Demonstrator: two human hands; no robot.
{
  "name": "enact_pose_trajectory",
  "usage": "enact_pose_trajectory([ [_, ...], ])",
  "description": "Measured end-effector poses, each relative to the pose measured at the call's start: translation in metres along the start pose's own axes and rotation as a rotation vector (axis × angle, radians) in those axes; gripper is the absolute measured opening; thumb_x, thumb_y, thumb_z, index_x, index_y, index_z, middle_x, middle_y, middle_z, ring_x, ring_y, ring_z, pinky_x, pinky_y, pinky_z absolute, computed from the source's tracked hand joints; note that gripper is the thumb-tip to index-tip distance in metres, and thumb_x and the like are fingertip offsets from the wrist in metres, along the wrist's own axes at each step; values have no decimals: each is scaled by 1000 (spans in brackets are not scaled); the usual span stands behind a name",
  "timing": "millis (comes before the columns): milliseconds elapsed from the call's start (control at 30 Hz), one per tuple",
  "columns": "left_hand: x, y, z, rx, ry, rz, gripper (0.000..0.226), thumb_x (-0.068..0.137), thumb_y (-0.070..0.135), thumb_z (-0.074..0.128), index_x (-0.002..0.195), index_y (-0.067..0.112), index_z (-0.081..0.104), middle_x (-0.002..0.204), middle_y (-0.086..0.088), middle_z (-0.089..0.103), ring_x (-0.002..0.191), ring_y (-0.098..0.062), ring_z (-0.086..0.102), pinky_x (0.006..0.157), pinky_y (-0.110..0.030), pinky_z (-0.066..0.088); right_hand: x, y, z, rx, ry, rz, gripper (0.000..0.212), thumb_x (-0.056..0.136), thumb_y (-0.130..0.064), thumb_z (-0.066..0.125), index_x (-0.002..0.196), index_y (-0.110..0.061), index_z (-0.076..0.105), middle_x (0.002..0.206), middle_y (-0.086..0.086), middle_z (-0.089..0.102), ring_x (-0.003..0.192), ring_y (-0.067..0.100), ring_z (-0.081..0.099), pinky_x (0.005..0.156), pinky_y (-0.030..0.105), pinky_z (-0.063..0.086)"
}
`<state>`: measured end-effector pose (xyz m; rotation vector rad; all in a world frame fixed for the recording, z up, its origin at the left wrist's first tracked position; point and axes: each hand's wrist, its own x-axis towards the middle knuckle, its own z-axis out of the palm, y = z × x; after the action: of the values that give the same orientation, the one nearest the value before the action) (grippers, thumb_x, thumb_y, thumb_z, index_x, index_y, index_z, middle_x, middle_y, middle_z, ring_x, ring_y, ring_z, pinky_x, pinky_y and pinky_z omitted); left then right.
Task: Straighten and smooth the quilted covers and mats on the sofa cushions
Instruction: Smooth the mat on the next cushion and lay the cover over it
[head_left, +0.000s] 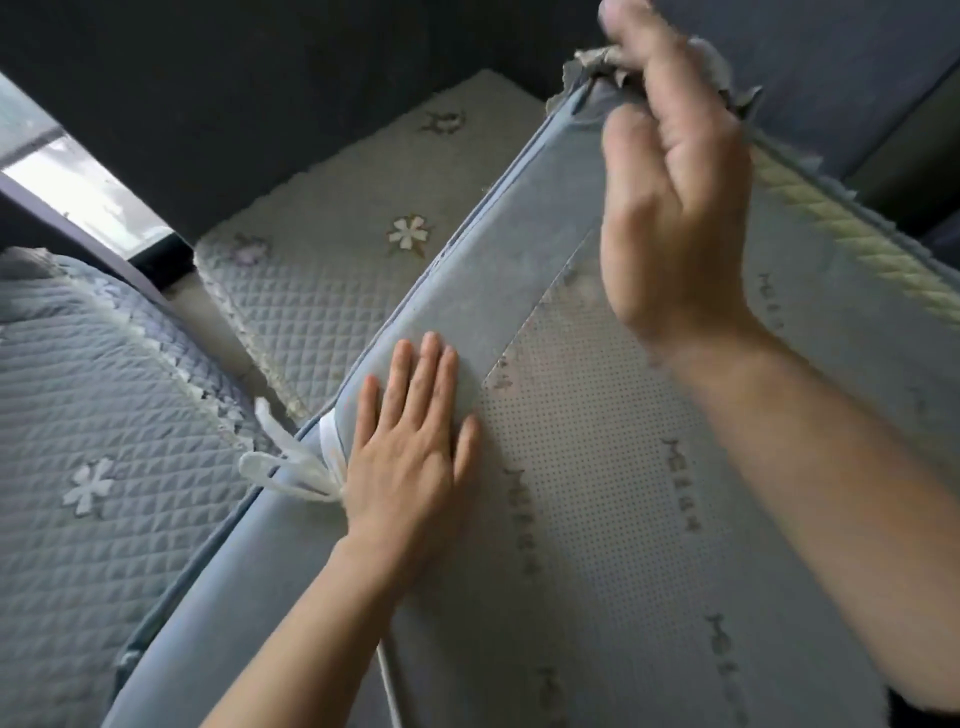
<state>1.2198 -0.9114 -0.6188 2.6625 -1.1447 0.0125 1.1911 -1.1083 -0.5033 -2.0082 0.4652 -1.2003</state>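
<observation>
A blue-grey sofa cushion (457, 291) is tipped up on its side across the middle of the view. The dotted non-slip underside of its quilted cover (597, 467) faces me. My left hand (410, 452) lies flat with straight fingers on the cushion's side, beside a white tie bow (291, 467). My right hand (670, 197) is raised at the top and grips the cover's frilled edge (597, 62) at the cushion's upper corner. A cream rope trim (841, 228) runs down the right edge.
Another quilted blue cover with white flowers (93, 467) lies on the seat at left. A cream quilted mat with flower patches (363, 218) lies behind the cushion. The dark sofa back (260, 78) fills the top. A bright window strip (78, 192) shows at left.
</observation>
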Motion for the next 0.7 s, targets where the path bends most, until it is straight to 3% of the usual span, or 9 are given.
enact_pose_trajectory([
  [67,11,6,-20,-124,29,-27,63,98,44,20,154,15,16,161,2,3,146,-10,-11,117,-27,-13,-46,11,5,-112,-69,-102,46,93,3,36,138,5,41,145,21,42,138,32,36,112,51,29],
  [133,22,14,-57,-205,188,-32,61,100,40,23,154,13,14,162,-1,2,148,-14,-10,118,-30,-11,-123,39,20,-415,-421,-73,52,94,-17,35,145,-4,35,153,16,32,143,29,26,114,54,24],
  [233,16,18,-99,-288,520,15,57,102,28,31,151,2,21,160,-16,11,148,-30,2,120,-41,-2,-154,65,23,-555,-708,-11,62,88,-31,31,148,-19,32,156,5,26,146,22,19,119,38,6],
  [300,-10,11,-86,-305,498,-46,57,101,27,30,151,1,20,160,-16,9,148,-31,1,120,-42,-2,-127,45,17,-422,-754,166,57,91,-25,36,149,-21,31,158,0,21,147,17,13,117,28,1],
  [367,-45,1,-47,-150,239,-112,61,100,39,23,153,7,19,161,-5,2,149,-22,-4,120,-42,0,-92,17,4,-239,-634,317,52,94,-15,43,146,-16,36,156,0,28,144,12,21,115,20,10],
  [433,-72,-12,-9,69,27,-47,65,97,46,24,152,10,25,160,-2,7,148,-18,-1,119,-41,1,-63,-23,-17,-76,-309,258,48,94,-9,43,141,-10,43,150,3,40,131,13,41,110,22,26],
  [533,-63,-9,-10,24,41,-71,66,96,45,23,153,12,22,160,-1,8,147,-15,-4,117,-33,-12,-78,-38,-37,59,-46,-9,45,95,-3,37,140,4,39,146,16,42,127,29,45,111,50,33],
  [600,-49,7,-33,-60,149,-71,64,98,42,21,154,11,16,161,-4,4,148,-17,-8,116,-32,-16,-157,-7,-35,-266,-342,-93,51,97,-12,34,145,4,29,153,22,27,142,37,25,111,60,25],
  [700,-35,36,-76,-180,476,-13,57,103,29,31,153,5,15,161,-12,7,149,-27,-2,118,-36,-10,-237,46,-40,-601,-792,-73,62,92,-36,28,151,-16,21,158,6,18,146,21,14,118,45,11],
])
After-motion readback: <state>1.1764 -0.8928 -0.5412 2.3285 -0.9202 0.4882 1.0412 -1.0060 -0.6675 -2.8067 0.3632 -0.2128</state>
